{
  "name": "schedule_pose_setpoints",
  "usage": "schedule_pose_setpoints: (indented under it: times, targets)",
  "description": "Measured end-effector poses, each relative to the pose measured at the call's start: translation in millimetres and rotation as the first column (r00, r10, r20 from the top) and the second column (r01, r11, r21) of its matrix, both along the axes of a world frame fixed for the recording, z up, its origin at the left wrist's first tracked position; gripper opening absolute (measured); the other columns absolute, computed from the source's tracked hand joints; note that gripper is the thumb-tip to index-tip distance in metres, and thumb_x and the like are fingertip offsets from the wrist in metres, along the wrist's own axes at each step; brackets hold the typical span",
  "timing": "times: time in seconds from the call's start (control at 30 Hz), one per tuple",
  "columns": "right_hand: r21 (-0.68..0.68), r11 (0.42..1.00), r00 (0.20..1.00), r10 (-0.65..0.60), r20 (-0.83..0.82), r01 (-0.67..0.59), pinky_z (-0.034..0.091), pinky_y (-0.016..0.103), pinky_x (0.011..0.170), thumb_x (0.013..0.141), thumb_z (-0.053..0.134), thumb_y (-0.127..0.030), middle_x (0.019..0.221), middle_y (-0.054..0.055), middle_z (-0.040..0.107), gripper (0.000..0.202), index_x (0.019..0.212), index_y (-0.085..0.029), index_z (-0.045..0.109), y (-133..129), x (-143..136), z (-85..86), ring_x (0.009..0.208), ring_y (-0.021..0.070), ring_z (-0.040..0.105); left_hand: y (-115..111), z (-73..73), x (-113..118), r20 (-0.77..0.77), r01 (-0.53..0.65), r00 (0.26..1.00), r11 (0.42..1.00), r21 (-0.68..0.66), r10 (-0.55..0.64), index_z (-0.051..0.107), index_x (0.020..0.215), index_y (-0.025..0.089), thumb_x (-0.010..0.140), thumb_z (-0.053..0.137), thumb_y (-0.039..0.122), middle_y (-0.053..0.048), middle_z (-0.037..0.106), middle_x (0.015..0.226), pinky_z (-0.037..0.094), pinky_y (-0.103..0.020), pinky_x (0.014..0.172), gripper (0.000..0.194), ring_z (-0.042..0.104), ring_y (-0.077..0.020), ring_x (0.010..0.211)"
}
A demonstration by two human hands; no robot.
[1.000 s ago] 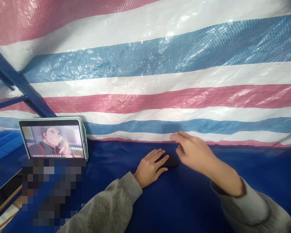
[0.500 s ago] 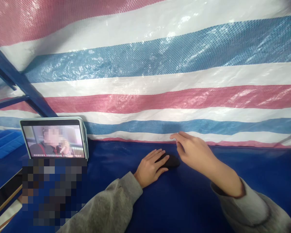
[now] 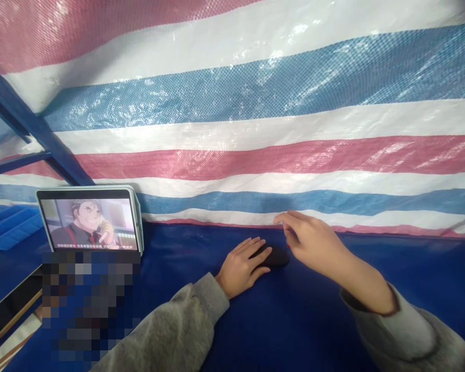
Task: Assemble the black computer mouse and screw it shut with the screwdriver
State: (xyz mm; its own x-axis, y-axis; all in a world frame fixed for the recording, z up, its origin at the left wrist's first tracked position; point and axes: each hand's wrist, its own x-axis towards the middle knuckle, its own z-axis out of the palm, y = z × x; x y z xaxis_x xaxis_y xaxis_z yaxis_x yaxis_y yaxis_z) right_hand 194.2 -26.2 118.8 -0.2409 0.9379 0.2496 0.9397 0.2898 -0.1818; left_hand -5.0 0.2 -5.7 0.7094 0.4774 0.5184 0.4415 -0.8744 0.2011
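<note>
A black rounded object, shaped like a computer mouse [image 3: 275, 256], lies on the dark blue surface. My left hand [image 3: 242, 266] rests over its left part, fingers along the top and far side, thumb along the near side. My right hand [image 3: 310, 240] is raised just right of and above the mouse. Its index finger is bent toward the left and the other fingers are curled in. A tiny red spot shows below those fingers; what it belongs to, and what they hold, is hidden.
At the left a tablet [image 3: 91, 222] in a pale case stands upright, playing a cartoon. Beside it are a phone [image 3: 13, 302], a blurred patch and a blue tray [image 3: 13, 227]. A striped plastic sheet [image 3: 236, 165] hangs behind; a blue metal frame [image 3: 34, 129] is at upper left.
The view has shifted slightly, so everything sits a little further right. Both hands keep nearly the same pose, and the red spot below my right fingers now shows.
</note>
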Motion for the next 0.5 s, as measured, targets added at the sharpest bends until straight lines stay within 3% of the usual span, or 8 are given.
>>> schedule_pose_setpoints:
  times: [0.5]
  targets:
    - [0.023,1.000,0.999,-0.011,-0.043,0.012,0.038,0.026,0.062,0.082,0.040,-0.011,0.084,0.002,0.066,0.027,0.099,-0.021,0.060,0.7,5.7,0.5,0.065,0.0148,0.059,0.3,-0.2,0.0,0.001,0.002,1.000,1.000,-0.001,-0.002,0.051,0.135,0.020,0.098,0.048,0.041,-0.010,0.054,0.138,0.042,-0.046,0.111,0.043,0.049,-0.0243,0.131]
